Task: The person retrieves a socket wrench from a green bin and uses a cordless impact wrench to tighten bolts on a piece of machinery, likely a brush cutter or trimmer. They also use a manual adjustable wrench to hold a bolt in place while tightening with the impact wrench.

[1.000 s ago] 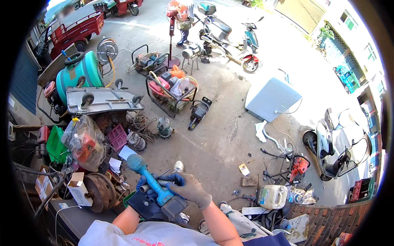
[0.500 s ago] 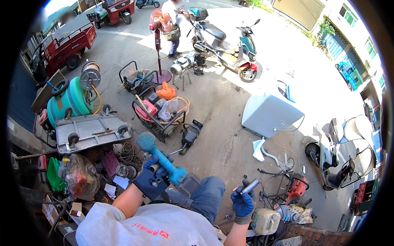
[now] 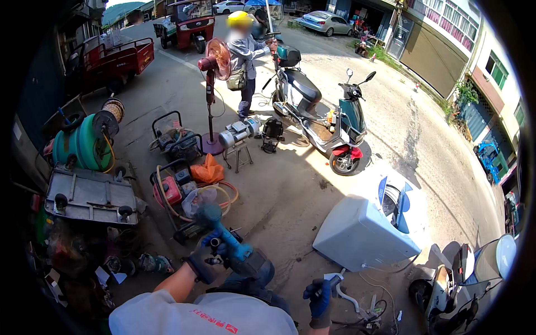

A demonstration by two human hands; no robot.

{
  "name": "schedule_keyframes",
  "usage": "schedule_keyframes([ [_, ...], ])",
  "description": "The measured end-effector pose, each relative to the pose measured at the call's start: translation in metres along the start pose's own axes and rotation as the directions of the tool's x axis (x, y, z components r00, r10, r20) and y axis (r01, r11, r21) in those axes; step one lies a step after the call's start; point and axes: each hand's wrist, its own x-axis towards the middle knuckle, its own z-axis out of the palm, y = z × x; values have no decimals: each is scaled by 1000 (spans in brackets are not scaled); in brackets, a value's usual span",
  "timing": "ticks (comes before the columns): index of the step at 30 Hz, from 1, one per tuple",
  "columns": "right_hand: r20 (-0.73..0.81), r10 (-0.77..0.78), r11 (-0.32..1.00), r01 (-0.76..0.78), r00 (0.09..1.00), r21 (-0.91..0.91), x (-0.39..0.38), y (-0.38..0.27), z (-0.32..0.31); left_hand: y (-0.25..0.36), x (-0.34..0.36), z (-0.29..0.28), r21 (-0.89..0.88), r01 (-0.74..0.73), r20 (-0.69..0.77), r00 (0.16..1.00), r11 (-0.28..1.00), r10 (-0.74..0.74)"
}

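The left hand (image 3: 207,263), in a dark glove, is closed around the handle of a blue power tool (image 3: 239,249), held in front of the grey shirt; its long axis slants from a rounded, blunt head at upper left to a blocky dark base at lower right, and blur hides which way the nose faces. Well apart, the right hand (image 3: 319,301), in a blue-and-dark fabric glove, grips a short grey cylinder (image 3: 335,280) pointing up and to the right. Beyond lie a smooth, curved pale hose (image 3: 348,297), a glossy, box-shaped pale blue appliance (image 3: 363,231), a crumpled orange plastic bag (image 3: 207,169) on a tubular-framed engine (image 3: 170,191), and rough, stained concrete ground (image 3: 273,206).
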Motion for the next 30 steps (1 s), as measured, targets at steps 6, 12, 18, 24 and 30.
schedule_keyframes([
  [6, 278, 89, 941, 11, 956, -339, 229, -35, 71, 4, 161, 65, 92, -18, -21, 1000, 996, 20],
  [12, 494, 337, 919, -165, 802, -359, 465, -1, 119, 54, 391, 69, 484, -92, 54, 996, 870, 75],
  [18, 521, 329, 895, -83, 787, -439, 627, 15, 108, 101, 545, 115, 830, -205, 151, 978, 519, 145],
  [24, 371, 249, 873, -42, 895, -485, 764, -4, 125, 138, 693, 121, 770, -618, 637, 729, -160, 250],
  [30, 361, 171, 836, 59, 917, -546, 875, -2, 135, 164, 794, 153, 558, -639, 819, 528, -530, 225],
])
